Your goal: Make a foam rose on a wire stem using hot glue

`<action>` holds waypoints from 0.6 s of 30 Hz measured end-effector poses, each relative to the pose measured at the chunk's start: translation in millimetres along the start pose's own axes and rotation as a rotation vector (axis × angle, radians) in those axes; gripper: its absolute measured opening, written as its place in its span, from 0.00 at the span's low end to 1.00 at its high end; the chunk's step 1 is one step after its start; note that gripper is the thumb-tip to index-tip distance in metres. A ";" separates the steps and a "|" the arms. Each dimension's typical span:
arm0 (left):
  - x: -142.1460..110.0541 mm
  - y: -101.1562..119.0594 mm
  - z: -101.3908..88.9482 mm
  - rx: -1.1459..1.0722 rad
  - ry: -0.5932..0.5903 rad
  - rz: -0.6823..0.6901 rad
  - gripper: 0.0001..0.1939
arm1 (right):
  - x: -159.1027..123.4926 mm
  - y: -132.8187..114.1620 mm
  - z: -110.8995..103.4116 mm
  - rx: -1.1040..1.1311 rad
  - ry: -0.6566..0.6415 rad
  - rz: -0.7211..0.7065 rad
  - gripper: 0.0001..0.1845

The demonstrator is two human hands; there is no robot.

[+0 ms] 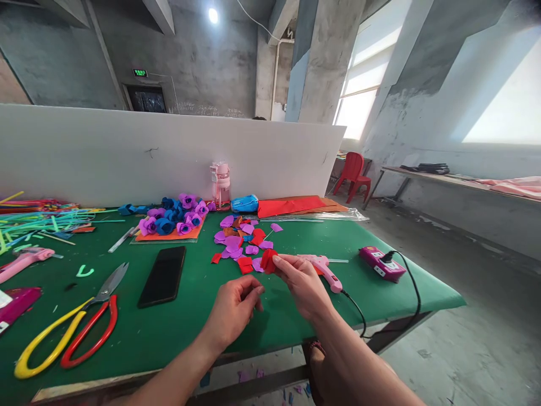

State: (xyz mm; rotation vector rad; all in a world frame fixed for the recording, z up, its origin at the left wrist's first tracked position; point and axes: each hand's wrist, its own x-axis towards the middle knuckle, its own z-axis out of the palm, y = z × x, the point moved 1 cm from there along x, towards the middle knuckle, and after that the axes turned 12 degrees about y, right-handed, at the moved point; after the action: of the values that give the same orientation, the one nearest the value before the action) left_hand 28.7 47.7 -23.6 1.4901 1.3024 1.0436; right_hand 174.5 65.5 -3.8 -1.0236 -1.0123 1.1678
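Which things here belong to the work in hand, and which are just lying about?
Likely the work:
- red piece, in right hand
- loose petals
- flowers
- glue gun
- scissors

Probably just lying about:
- phone
- bottle

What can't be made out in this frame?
All in the head view:
- Whether the left hand pinches anything: its curled fingers hide it.
- Part of the red piece: covered by the right hand.
- Part of the right-hand glue gun: behind that hand.
- The far end of the magenta box: cut off by the left edge.
- The wall writing: too small.
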 end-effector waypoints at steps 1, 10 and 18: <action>-0.1 0.1 0.0 -0.007 -0.002 -0.006 0.13 | -0.2 -0.6 0.2 -0.001 -0.001 0.001 0.14; 0.4 0.8 3.4 -0.086 0.005 -0.087 0.14 | -1.0 -2.1 1.2 -0.035 -0.001 -0.032 0.16; -1.2 2.8 7.7 -0.267 0.019 -0.207 0.14 | -2.5 -1.0 1.1 -0.008 -0.023 -0.006 0.14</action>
State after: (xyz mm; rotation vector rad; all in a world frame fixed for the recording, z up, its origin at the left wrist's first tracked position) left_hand 36.7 45.7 -23.0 1.1242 1.2460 1.0513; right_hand 173.4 63.0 -2.7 -1.0150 -1.0386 1.1738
